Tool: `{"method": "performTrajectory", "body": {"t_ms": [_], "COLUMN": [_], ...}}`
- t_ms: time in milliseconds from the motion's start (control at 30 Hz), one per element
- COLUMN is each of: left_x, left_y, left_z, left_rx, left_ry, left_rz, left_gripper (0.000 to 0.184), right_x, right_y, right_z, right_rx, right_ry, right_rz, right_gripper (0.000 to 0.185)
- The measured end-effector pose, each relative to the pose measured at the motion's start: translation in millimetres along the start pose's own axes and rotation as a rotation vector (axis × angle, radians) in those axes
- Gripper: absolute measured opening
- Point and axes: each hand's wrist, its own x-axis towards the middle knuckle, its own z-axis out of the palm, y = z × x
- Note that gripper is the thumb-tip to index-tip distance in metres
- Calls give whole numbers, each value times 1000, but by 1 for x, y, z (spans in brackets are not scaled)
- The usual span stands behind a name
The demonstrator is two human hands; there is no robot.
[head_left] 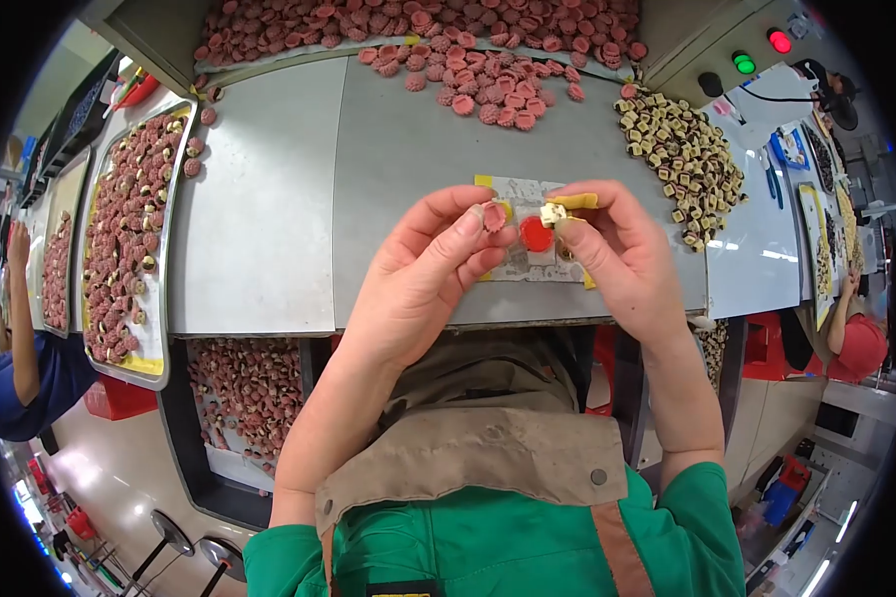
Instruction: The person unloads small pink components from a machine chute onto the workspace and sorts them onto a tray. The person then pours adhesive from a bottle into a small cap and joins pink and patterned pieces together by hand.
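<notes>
Between the thumb and fingers of my left hand (433,264) is a pink raspberry-shaped piece (493,217), its hollow side showing. My right hand (622,254) pinches a small cream-coloured cube piece (553,214), with yellow wraps on the thumb and forefinger. The two pieces are a short gap apart. Beneath and between my hands lie a light patterned sheet (513,267) with yellow tape at its corners and a round red dish (536,234) on it.
Pink pieces (498,90) are heaped at the back, cream-and-brown cubes (682,164) at the right. A metal tray (162,289) of assembled pieces stands left, a dark-framed bin (249,393) below it. Co-workers (20,368) (856,338) are at both sides.
</notes>
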Motion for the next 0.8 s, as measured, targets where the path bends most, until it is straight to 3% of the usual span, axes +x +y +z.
{"method": "performTrajectory", "body": {"t_ms": [67,200,300,367,400,567,733,800], "left_x": [-1,-1,-3,-4,-4,-5,-3,-6], "left_y": [-1,-6,-11,-24,-29,-30,-41,-31], "left_z": [1,3,7,9,9,7,5,11], "left_rx": [14,69,235,331,380,444,675,545], "left_ry": [-13,6,37,66,76,32,82,43], "left_rz": [6,57,168,367,469,546,750,563], "left_gripper": [30,27,23,21,20,16,17,17], "right_x": [1,3,2,0,0,2,-1,-2], "right_y": [-3,4,2,13,12,13,18,19], "right_z": [12,17,22,25,24,15,17,16], "right_rx": [74,-195,-268,-158,-265,-674,-664,-672], "right_ry": [6,-31,7,30,43,44,79,81], "right_rz": [-51,-206,-277,-248,-340,-695,-707,-716], "right_gripper": [20,19,19,18,20,29,35,37]}}
